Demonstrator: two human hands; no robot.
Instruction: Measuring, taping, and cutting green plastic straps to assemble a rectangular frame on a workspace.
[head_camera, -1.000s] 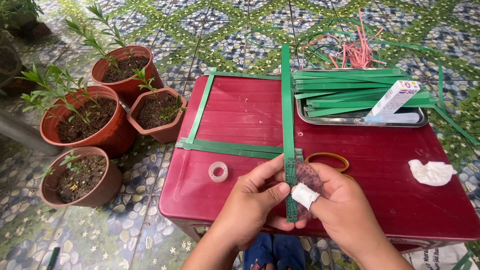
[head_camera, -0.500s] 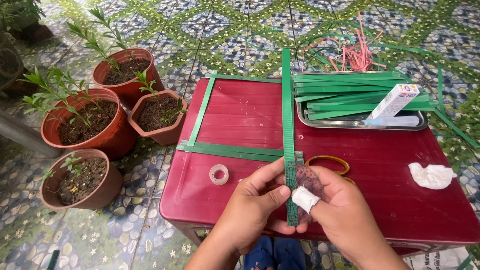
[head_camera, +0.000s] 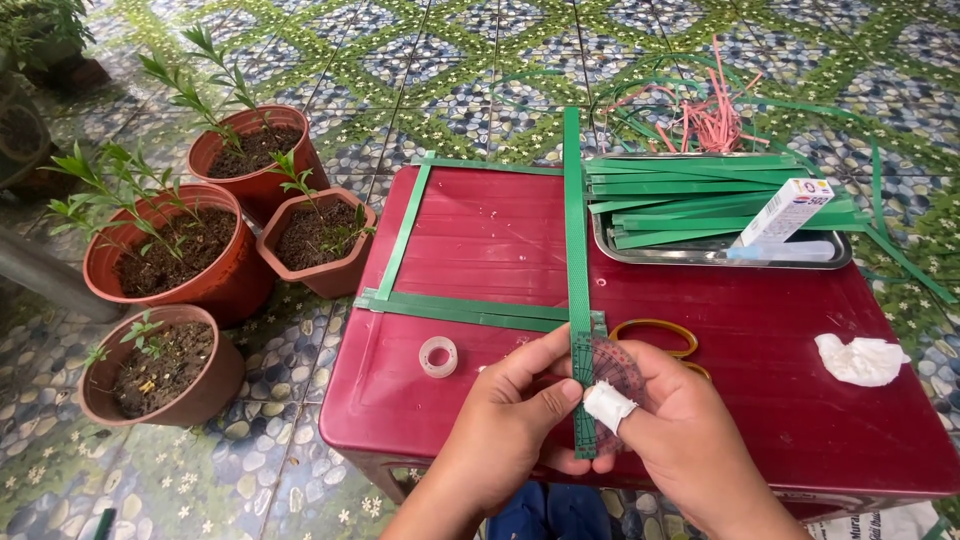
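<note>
My left hand (head_camera: 510, 420) and my right hand (head_camera: 670, 430) meet at the near edge of a dark red table (head_camera: 740, 400). Both pinch the near end of a long green strap (head_camera: 573, 230) that runs straight away from me across the table. My right thumb is wrapped in a white bandage (head_camera: 606, 405). Under my right fingers lies a clear round piece with a pattern (head_camera: 612, 362), pressed against the strap. Two more green straps (head_camera: 470, 311) cross beneath the long one, and another (head_camera: 402, 235) runs along the table's left side.
A metal tray (head_camera: 720, 252) at the back right holds several green straps and a white box (head_camera: 787, 210). A tape roll (head_camera: 438, 356), orange-handled scissors (head_camera: 655, 330) and crumpled white tissue (head_camera: 860, 358) lie on the table. Potted plants (head_camera: 170, 250) stand left on the tiled floor.
Both hands stay on the strap's near end; my fingers have shifted only slightly. Nothing else on the table has moved.
</note>
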